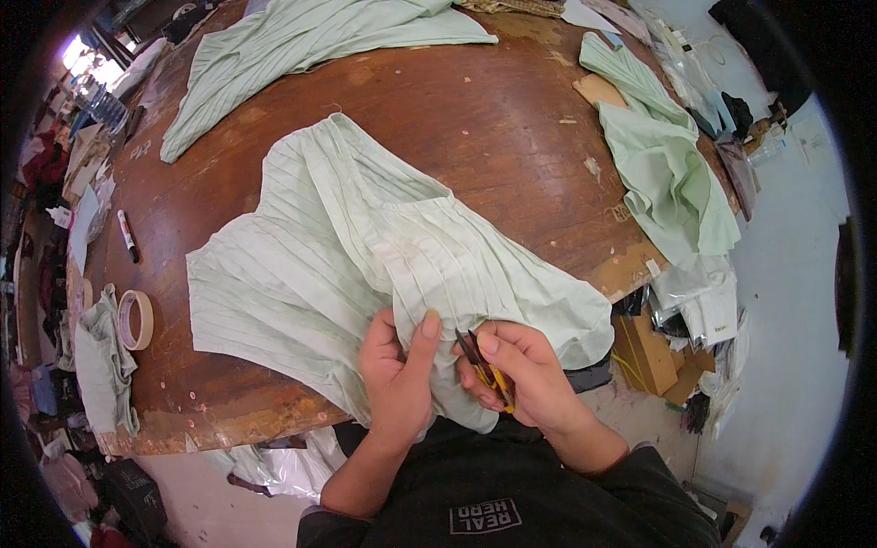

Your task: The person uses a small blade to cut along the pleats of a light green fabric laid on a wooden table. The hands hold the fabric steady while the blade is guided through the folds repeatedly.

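A pale green pleated garment (311,247) lies spread over the near side of the wooden table, its lower edge hanging toward me. My left hand (399,374) pinches the cloth near that edge, thumb on top and fingers beneath. Just beside it, my right hand (525,373) is closed around small thread snips (489,373) with dark blades and yellow-and-black handles. The blade tips point up and left, close to the cloth by my left thumb. Whether they touch the fabric I cannot tell. Some right-hand fingers are hidden behind the snips and cloth.
More pale green pleated cloth (311,36) lies at the far left, and another green piece (658,164) along the right edge. A tape roll (136,321), a marker (128,237) and a folded cloth (105,365) sit at the left. A cardboard box (649,354) stands below, right.
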`<act>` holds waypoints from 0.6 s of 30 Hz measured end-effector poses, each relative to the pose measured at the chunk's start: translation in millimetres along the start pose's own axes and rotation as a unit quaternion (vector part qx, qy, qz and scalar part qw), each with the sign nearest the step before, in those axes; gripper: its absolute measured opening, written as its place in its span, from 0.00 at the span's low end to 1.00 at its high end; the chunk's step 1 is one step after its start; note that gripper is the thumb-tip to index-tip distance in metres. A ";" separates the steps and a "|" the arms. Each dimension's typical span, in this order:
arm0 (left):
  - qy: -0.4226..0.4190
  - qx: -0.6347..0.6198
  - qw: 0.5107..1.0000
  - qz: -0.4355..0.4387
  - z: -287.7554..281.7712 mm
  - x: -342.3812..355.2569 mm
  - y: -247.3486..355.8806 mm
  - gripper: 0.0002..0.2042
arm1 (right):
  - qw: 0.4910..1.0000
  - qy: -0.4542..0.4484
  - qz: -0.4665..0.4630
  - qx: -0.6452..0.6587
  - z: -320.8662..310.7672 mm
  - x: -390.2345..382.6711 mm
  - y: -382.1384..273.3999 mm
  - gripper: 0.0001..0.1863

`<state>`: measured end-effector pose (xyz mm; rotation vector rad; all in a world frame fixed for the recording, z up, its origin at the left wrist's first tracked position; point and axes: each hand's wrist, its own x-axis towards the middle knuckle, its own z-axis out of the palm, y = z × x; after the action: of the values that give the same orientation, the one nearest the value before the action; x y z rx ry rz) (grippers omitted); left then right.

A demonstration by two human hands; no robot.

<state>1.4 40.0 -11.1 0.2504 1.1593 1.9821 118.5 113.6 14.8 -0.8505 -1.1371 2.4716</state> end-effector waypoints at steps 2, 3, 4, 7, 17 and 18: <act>0.000 0.005 1.000 0.001 -1.0 -0.1 -0.8 0.06 | 1.000 0.000 -0.005 0.000 1.5 1.0 -0.2 0.17; -0.001 0.007 1.000 0.000 -1.0 -0.1 -0.3 0.06 | 1.000 0.000 -0.005 0.002 1.7 1.4 0.0 0.17; -0.003 0.009 1.000 -0.001 -0.8 -0.1 0.2 0.06 | 1.000 0.000 -0.006 0.003 1.6 1.7 0.4 0.17; 0.001 0.017 1.000 0.001 -1.9 0.1 -1.3 0.06 | 1.000 0.008 -0.007 0.000 2.0 2.6 1.9 0.16; 0.015 0.051 0.998 0.029 -0.8 -3.1 -3.1 0.05 | 0.995 0.077 -0.039 -0.056 9.5 2.2 11.2 0.12; 0.014 0.053 0.998 0.031 -0.9 -3.2 -3.2 0.05 | 0.995 0.078 -0.038 -0.058 10.4 2.0 10.5 0.12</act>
<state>4.8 37.9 -13.5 0.3173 1.2902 1.9851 110.4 101.7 11.4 -0.9944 -1.2421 2.2537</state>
